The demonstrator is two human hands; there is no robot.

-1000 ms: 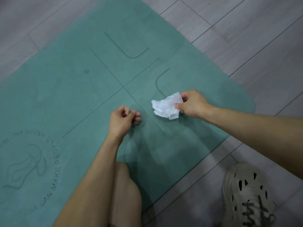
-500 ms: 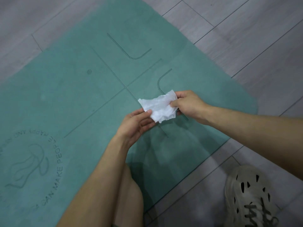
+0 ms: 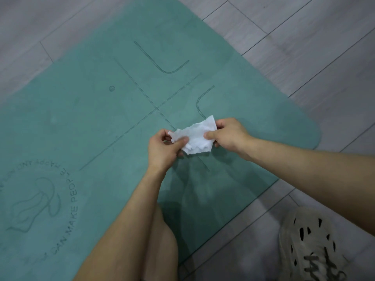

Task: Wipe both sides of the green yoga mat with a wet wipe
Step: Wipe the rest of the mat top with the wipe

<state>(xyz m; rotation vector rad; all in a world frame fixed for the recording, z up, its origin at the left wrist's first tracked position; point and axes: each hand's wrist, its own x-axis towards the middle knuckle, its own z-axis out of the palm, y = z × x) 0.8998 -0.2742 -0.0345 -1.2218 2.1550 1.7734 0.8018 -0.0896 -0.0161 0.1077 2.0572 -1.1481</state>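
We found the wet wipe (image 3: pixel 195 138) over the green yoga mat (image 3: pixel 101 118), drawn out between both hands. The left hand (image 3: pixel 162 150) pinched its left end between thumb and fingers, and the right hand (image 3: pixel 229 136) pinched its right end likewise. The wipe was crumpled, thin and limp. We judged it very light and damp, liable to bunch or tear if dragged by a corner, and best folded into a pad and pressed flat under the fingers. The mat lay flat on the wooden floor (image 3: pixel 304 57), printed side up. We judged it soft, flexible and grippy, so a hold on an edge or the rounded corner would serve for turning it. A pale shoe (image 3: pixel 310 246) stood beside its near edge.
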